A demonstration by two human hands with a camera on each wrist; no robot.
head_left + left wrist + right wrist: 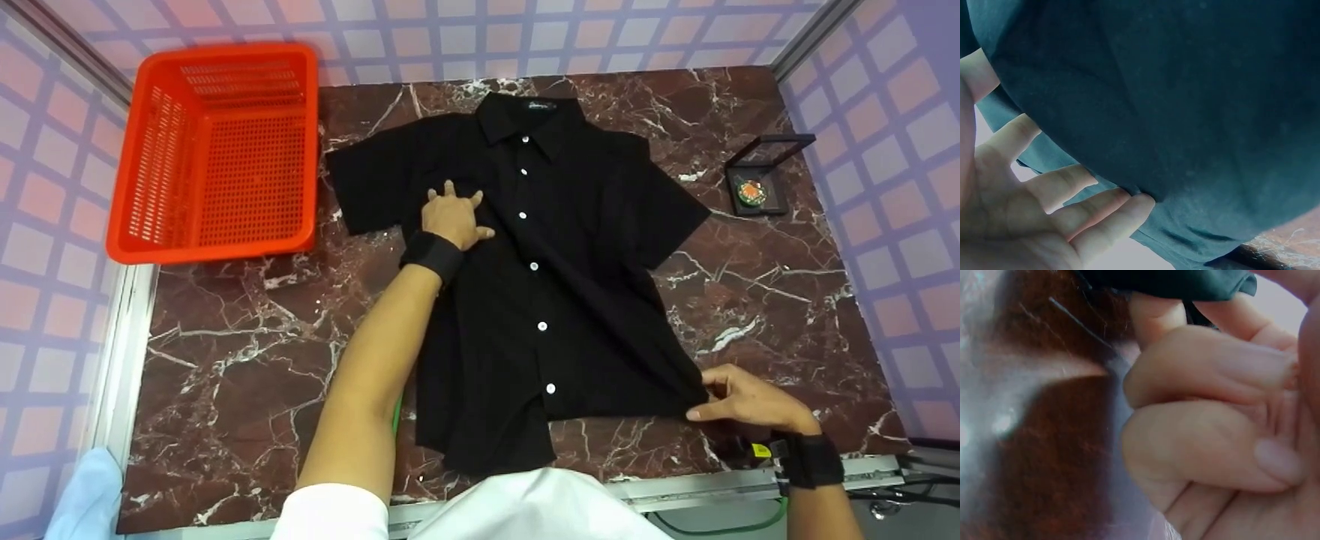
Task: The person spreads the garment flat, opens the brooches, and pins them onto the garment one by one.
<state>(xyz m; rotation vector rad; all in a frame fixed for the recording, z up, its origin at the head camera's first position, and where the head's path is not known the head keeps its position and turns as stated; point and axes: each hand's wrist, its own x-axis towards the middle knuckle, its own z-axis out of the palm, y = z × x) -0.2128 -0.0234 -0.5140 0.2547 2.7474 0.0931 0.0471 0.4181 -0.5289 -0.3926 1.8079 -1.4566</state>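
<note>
A black short-sleeved shirt with white buttons lies front up, its collar toward the far side of the table. My left hand rests on the chest with its fingers spread; in the left wrist view those fingers touch the dark cloth. At the near right corner of the hem, my right hand pinches the fabric, and a fold runs from there up across the front. The right wrist view shows the hem between the fingers, the other fingers curled in.
An orange-red plastic basket stands at the back left. On the right is an open black case with a round, colourful item in it. The marbled table has patterned walls on its left, back and right.
</note>
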